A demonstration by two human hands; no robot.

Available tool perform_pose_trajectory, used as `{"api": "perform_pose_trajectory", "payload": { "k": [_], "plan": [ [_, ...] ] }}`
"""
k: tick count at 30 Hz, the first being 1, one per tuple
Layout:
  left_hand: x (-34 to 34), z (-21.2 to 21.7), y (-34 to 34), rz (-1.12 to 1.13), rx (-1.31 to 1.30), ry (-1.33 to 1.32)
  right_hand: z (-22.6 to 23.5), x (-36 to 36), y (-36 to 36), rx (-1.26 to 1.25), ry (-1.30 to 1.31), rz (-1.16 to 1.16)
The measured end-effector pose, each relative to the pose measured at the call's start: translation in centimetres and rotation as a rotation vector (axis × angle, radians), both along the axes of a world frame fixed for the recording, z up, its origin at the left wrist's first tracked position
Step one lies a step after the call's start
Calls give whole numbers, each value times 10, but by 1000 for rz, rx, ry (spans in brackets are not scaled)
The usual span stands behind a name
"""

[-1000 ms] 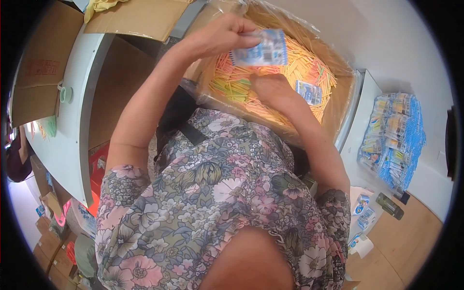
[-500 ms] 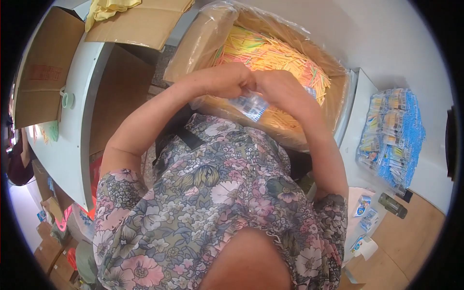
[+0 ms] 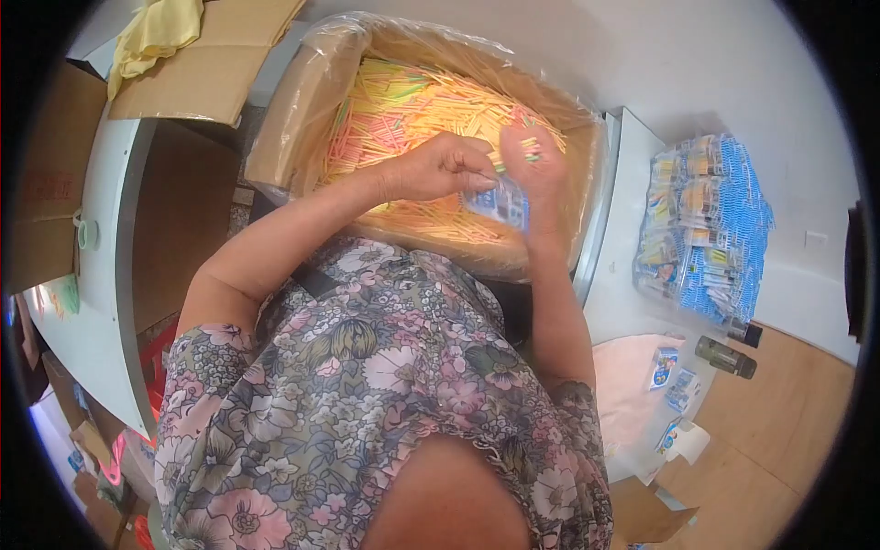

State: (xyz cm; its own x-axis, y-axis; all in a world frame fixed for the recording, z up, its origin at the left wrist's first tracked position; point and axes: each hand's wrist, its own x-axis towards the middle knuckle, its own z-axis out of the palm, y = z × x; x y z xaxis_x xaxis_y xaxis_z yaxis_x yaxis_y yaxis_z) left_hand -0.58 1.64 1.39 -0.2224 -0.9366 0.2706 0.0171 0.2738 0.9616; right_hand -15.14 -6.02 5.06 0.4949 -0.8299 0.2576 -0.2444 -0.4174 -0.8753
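My left hand [image 3: 445,168] pinches the top of a small clear plastic bag [image 3: 500,203] with blue print, which hangs over the carton. Close beside it, my right hand [image 3: 534,170] is closed around a few thin coloured sticks [image 3: 530,148], their yellow and green ends poking out by the fingers. Below both hands lies a heap of loose thin sticks [image 3: 385,119] in yellow, orange, pink and green. They fill a large cardboard carton [image 3: 275,137] lined with clear plastic film. Whether any sticks are inside the small bag is blurred.
To the right, a pile of filled blue-and-clear packets [image 3: 706,229] rests on a white surface, near a dark green bottle-like object [image 3: 726,357]. A pink cloth [image 3: 628,376] lies nearer. At left stand a white table [image 3: 96,302], a cardboard flap [image 3: 197,73] and a yellow cloth [image 3: 160,37].
My hands, together before, have come slightly apart. The right one now shows sticks in its grip, while the left keeps the bag. The whole view has shifted, so surroundings appear further left.
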Motion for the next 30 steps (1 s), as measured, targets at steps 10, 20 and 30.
{"api": "perform_pose_trajectory", "payload": {
  "k": [10,20,30],
  "plan": [
    [7,-11,-8,233,325,101,2,-66,-4,12,671,172],
    [9,-12,-10,211,319,165,39,-30,-21,736,-191,37],
    [10,-10,-10,153,325,117,28,-10,-29,271,25,23]
  ]
}}
